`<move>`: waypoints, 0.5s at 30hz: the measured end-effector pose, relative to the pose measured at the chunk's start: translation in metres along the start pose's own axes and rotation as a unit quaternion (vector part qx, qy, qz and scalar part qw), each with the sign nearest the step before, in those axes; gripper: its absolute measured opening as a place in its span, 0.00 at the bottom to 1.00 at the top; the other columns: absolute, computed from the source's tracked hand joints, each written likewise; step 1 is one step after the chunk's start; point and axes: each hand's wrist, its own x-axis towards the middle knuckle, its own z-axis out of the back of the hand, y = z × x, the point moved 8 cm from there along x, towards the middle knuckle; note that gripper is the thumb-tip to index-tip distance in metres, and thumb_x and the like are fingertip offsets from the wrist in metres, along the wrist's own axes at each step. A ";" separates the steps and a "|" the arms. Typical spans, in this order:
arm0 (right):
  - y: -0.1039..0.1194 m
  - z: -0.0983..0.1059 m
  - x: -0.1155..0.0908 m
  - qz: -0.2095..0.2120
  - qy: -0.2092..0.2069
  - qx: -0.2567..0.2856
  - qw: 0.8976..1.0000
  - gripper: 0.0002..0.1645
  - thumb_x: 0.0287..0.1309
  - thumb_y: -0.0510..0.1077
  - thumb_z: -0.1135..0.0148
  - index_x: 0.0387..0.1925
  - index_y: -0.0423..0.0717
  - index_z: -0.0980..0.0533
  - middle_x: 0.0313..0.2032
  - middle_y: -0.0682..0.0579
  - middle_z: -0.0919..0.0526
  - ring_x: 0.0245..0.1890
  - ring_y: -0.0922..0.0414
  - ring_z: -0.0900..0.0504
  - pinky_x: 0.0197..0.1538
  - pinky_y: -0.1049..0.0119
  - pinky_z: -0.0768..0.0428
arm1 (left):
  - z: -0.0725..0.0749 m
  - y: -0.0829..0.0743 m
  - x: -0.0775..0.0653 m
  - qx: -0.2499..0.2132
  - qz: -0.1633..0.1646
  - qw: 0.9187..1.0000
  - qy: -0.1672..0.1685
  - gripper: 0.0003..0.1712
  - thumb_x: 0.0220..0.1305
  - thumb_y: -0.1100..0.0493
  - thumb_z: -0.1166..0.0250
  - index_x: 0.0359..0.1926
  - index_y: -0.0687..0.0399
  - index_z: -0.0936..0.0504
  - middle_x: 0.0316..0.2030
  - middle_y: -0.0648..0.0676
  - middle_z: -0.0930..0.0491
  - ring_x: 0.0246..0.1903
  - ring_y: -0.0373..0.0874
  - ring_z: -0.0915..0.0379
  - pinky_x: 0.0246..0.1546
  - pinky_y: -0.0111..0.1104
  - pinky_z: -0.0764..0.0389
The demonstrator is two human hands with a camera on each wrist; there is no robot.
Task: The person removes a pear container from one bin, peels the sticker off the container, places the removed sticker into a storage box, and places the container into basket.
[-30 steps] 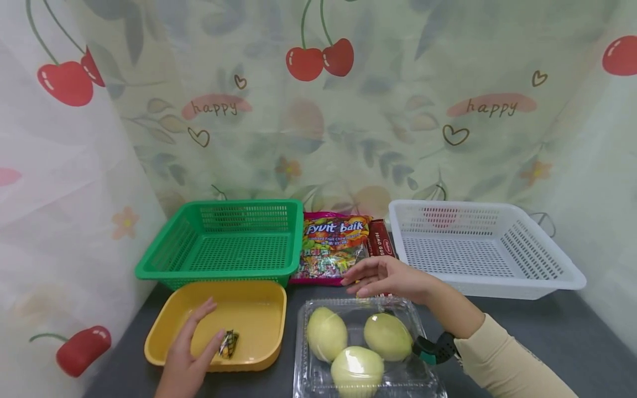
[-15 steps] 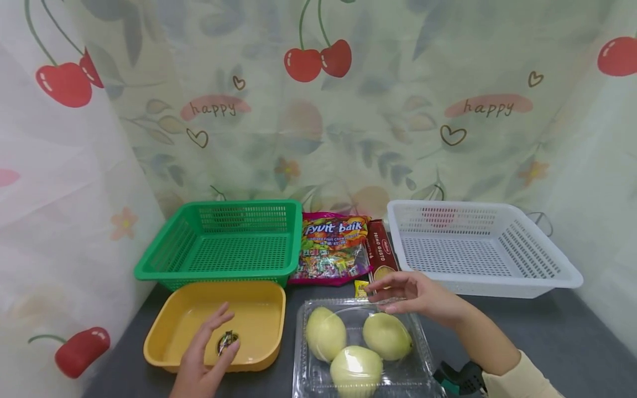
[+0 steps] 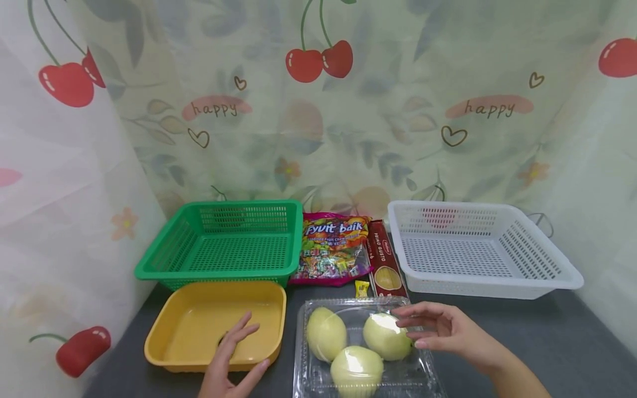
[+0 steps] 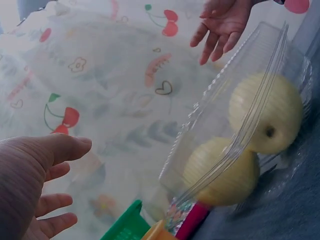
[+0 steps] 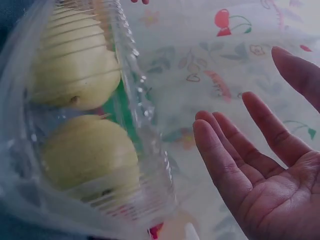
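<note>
A clear plastic clamshell box stands on the dark table with three pale yellow-green fruits, pear-like in shape, inside. My left hand hangs over the near right part of the yellow tray, its fingers spread and nothing in them. Behind that hand a small dark wrapped piece in the tray is nearly hidden. The right hand hovers at the box's right side, fingers relaxed, and overlaps one fruit in the head view. In the right wrist view its palm holds nothing beside the box's lid.
At the back left stands a green basket, at the back right a white basket. Between them lie a candy bag, a red spaghetti pack and a small yellow packet. A printed curtain surrounds the table.
My right hand has drawn back toward me and to the right, from above the box's far edge to its right side. The left hand has moved right and nearer, toward the box.
</note>
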 end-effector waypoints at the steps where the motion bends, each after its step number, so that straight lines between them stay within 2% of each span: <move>1: -0.001 0.001 -0.004 -0.003 -0.008 0.000 1.000 0.26 0.60 0.25 0.54 0.61 0.35 0.35 0.61 0.54 0.28 0.59 0.60 0.26 0.56 0.64 0.23 | -0.002 -0.001 -0.001 -0.007 -0.003 1.000 0.001 0.31 0.47 0.64 0.28 0.54 0.46 0.25 0.63 0.57 0.31 0.61 0.33 0.41 0.51 0.52 0.28; 3: -0.002 0.003 -0.012 0.003 -0.019 0.000 1.000 0.26 0.61 0.25 0.54 0.61 0.35 0.36 0.62 0.55 0.28 0.59 0.59 0.27 0.56 0.65 0.23 | -0.005 -0.004 -0.002 -0.017 -0.011 1.000 0.003 0.30 0.47 0.64 0.28 0.54 0.48 0.25 0.62 0.60 0.31 0.61 0.36 0.41 0.47 0.61 0.29; 6: -0.005 0.007 -0.023 0.001 -0.041 0.006 0.999 0.26 0.61 0.24 0.55 0.61 0.35 0.36 0.62 0.56 0.28 0.59 0.60 0.27 0.57 0.66 0.24 | -0.011 -0.004 -0.003 -0.026 0.003 1.000 0.015 0.30 0.47 0.63 0.27 0.54 0.45 0.25 0.63 0.58 0.32 0.61 0.40 0.40 0.49 0.59 0.28; 8: -0.007 0.008 -0.029 0.002 -0.051 0.011 0.999 0.26 0.61 0.24 0.56 0.61 0.34 0.37 0.63 0.56 0.29 0.60 0.59 0.27 0.58 0.67 0.25 | -0.015 -0.005 -0.004 -0.031 0.008 0.999 0.023 0.30 0.47 0.63 0.28 0.54 0.46 0.26 0.63 0.59 0.32 0.61 0.46 0.37 0.49 0.58 0.27; 12: -0.010 0.008 -0.039 0.015 -0.052 0.041 0.998 0.27 0.61 0.23 0.58 0.62 0.35 0.37 0.63 0.54 0.30 0.61 0.59 0.29 0.59 0.66 0.26 | -0.023 -0.006 -0.007 -0.057 0.037 0.997 0.040 0.30 0.46 0.63 0.27 0.54 0.50 0.25 0.63 0.60 0.33 0.60 0.57 0.38 0.51 0.57 0.27; 15: -0.012 0.009 -0.045 0.040 -0.058 0.050 0.996 0.28 0.61 0.22 0.59 0.63 0.36 0.38 0.64 0.55 0.31 0.63 0.61 0.31 0.61 0.71 0.29 | -0.030 -0.005 -0.010 -0.083 0.087 0.991 0.065 0.29 0.47 0.61 0.27 0.53 0.48 0.24 0.64 0.58 0.34 0.62 0.57 0.39 0.53 0.56 0.29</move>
